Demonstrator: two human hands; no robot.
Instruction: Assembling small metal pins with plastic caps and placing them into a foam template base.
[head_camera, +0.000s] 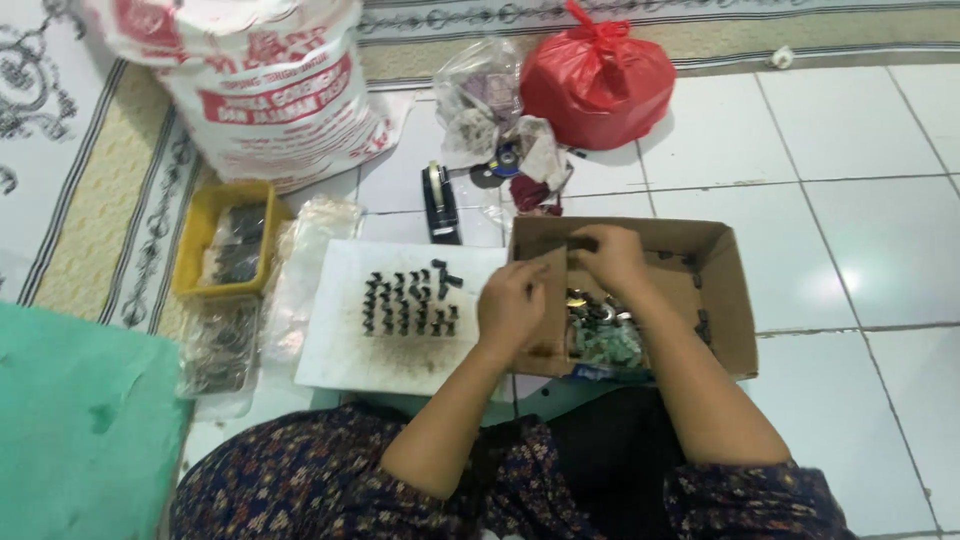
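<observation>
On the tiled floor (850, 200), someone's sitting with a shallow cardboard box (735, 300) right in front of their lap, and both hands are working inside it. The left hand (512, 305) sits at the box's left wall, fingers curled in like it's pinching something tiny, but I honestly can't tell what, if anything, is in there. The right hand (608, 258) is a bit further into the box, knuckles up and fingers bent down; again, too small to say whether it's got hold of a piece.

The pile of small metal parts (600, 325) lies in the near part of the box, just below the right hand and just right of the left one, so the right hand is the closer of the two. No clear long axis to the pile, it's just a heap.

Left of the box there's a white board (340, 350) with rows of small dark pieces (410, 300) standing on it, just beside the left hand. Further left is a yellow tray (195, 235), and behind are a tape dispenser (438, 200), a red plastic bag (598, 80) and a big white sack (260, 90).
</observation>
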